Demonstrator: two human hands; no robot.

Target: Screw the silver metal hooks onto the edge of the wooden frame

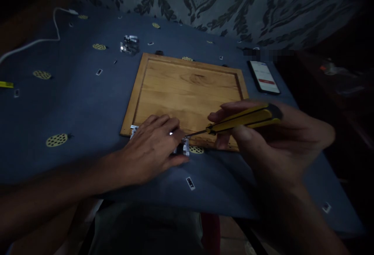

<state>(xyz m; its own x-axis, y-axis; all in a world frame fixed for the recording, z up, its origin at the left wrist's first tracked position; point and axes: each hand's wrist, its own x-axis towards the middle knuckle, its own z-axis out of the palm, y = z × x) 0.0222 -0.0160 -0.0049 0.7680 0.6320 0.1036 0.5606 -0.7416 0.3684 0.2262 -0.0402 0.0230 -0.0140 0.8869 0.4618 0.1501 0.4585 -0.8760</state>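
Screwdriver [245, 118], yellow-and-black handle, held near level over near edge of wooden panel [187, 87]; shaft tip set against metal hinge [185, 147]. Right hand [277, 142] grip clamped round handle. Left hand [154, 146] laid over hinge, most of it hidden; whether grip pinches it cannot be told. Handle marking not legible. Phone [264, 76] lit on tabletop [73, 99], its writing too small to be read. Second metal part [129, 45] blurred, far left.

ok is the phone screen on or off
On: the phone lies face up, its screen lit white with a red bar.
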